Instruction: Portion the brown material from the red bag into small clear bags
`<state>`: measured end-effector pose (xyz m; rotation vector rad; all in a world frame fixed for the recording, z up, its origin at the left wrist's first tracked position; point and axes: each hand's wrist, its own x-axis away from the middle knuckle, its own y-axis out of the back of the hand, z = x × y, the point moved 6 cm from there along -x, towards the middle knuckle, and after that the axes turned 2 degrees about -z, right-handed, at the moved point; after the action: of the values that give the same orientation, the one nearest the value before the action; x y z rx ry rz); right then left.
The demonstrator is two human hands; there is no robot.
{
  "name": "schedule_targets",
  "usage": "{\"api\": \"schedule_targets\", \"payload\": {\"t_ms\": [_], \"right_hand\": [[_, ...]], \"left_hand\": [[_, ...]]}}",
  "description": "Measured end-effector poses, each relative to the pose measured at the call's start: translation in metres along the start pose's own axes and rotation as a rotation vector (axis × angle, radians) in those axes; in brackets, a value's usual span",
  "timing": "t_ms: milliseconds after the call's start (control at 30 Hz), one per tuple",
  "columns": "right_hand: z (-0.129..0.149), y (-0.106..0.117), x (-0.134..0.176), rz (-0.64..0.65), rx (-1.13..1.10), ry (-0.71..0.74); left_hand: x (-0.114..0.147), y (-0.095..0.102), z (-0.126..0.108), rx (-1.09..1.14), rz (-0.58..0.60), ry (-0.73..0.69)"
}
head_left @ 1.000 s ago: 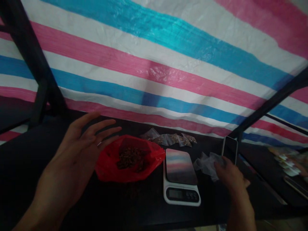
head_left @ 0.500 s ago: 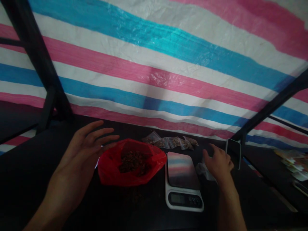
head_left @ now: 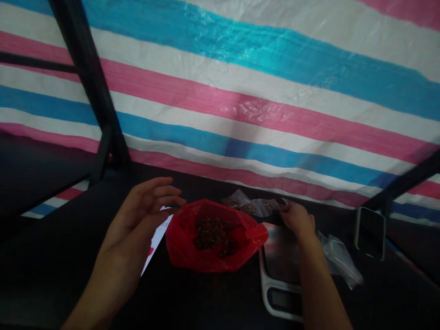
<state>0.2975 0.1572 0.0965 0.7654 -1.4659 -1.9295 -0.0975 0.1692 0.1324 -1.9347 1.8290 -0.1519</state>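
Observation:
A red plastic bag (head_left: 184, 254) lies open in front of me with small dark brown pieces (head_left: 212, 233) inside, too dim to identify. At its left rim hovers my left hand (head_left: 137, 224), fingers apart and slightly bent, holding nothing. Beyond the red bag runs a row of small filled zip bags (head_left: 256, 207). My right hand (head_left: 298, 219) reaches over the far edge of the kitchen scale (head_left: 282, 256), its fingers pinched on the zip bag at the row's right end. The right forearm covers part of the scale.
Clear, flat-looking plastic bags (head_left: 338, 259) lie right of my right forearm. A phone (head_left: 370, 233) stands farther right. Beside my left hand is a white sheet or lit screen (head_left: 156, 240). Striped plastic sheeting (head_left: 240, 110) and a dark metal post (head_left: 87, 68) rise behind the black table.
My right hand has moved from beside the clear bags, leftward and away from me, to the filled zip bags. My left hand stays open by the red bag. The view has shifted left.

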Motion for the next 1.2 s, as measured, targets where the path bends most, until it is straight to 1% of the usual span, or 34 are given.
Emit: {"api": "schedule_targets", "payload": {"t_ms": [100,167,200,233,267,300,333,400,433,500,600,700,767,800,833,900,933,967,1000,1033,1067,1133,1167,1200], "right_hand": [[-0.003,0.02,0.008,-0.024,-0.077,0.004],[0.004,0.04,0.022,-0.055,-0.188,0.047],[0.011,0.05,0.032,-0.075,-0.276,0.081],[0.022,0.06,0.045,-0.097,-0.436,0.141],[0.035,0.068,0.06,-0.092,-0.612,0.207],[0.051,0.074,0.076,-0.071,-0.761,0.268],[0.067,0.076,0.093,-0.018,-0.862,0.319],[0.101,0.068,0.123,0.18,-0.952,0.364],[0.114,0.064,0.136,0.251,-0.989,0.361],[0.132,0.055,0.151,0.324,-1.016,0.346],[0.14,0.047,0.157,0.358,-1.035,0.331],[0.135,0.038,0.153,0.447,-1.046,0.333],[0.131,0.033,0.149,0.483,-1.046,0.341],[0.13,0.031,0.147,0.463,-1.048,0.352],[0.129,0.031,0.145,0.406,-1.052,0.365],[0.127,0.033,0.14,0.216,-1.057,0.382],[0.126,0.034,0.14,0.12,-1.058,0.385],[0.127,0.034,0.14,0.044,-1.054,0.389],[0.128,0.035,0.142,-0.003,-1.046,0.403],[0.131,0.035,0.144,-0.017,-1.035,0.434],[0.135,0.034,0.146,-0.004,-1.021,0.481],[0.141,0.033,0.151,0.072,-0.98,0.587],[0.143,0.032,0.152,0.109,-0.95,0.633],[0.144,0.032,0.153,0.132,-0.912,0.672]], "left_hand": [[0.001,0.003,0.002,-0.06,0.02,0.006],[0.005,-0.001,0.006,-0.106,0.067,0.021],[0.008,-0.006,0.008,-0.13,0.102,0.024],[0.012,-0.013,0.011,-0.151,0.141,0.03],[0.017,-0.02,0.014,-0.165,0.175,0.036],[0.022,-0.028,0.017,-0.167,0.212,0.052],[0.026,-0.036,0.02,-0.154,0.241,0.081],[0.033,-0.051,0.026,-0.102,0.305,0.143],[0.035,-0.055,0.029,-0.072,0.321,0.168],[0.036,-0.059,0.033,-0.038,0.334,0.212],[0.031,-0.053,0.035,-0.056,0.347,0.239],[0.025,-0.045,0.035,-0.081,0.385,0.239],[0.022,-0.041,0.035,-0.122,0.375,0.222],[0.021,-0.038,0.034,-0.165,0.355,0.2],[0.02,-0.036,0.033,-0.222,0.332,0.167],[0.02,-0.034,0.03,-0.333,0.282,0.108],[0.02,-0.034,0.029,-0.35,0.258,0.104],[0.021,-0.033,0.031,-0.322,0.243,0.133],[0.021,-0.034,0.035,-0.243,0.234,0.198],[0.022,-0.035,0.041,-0.122,0.229,0.294],[0.023,-0.038,0.047,0.022,0.225,0.404],[0.025,-0.044,0.056,0.271,0.216,0.593],[0.024,-0.046,0.059,0.343,0.191,0.645],[0.022,-0.047,0.06,0.376,0.149,0.66]]}}
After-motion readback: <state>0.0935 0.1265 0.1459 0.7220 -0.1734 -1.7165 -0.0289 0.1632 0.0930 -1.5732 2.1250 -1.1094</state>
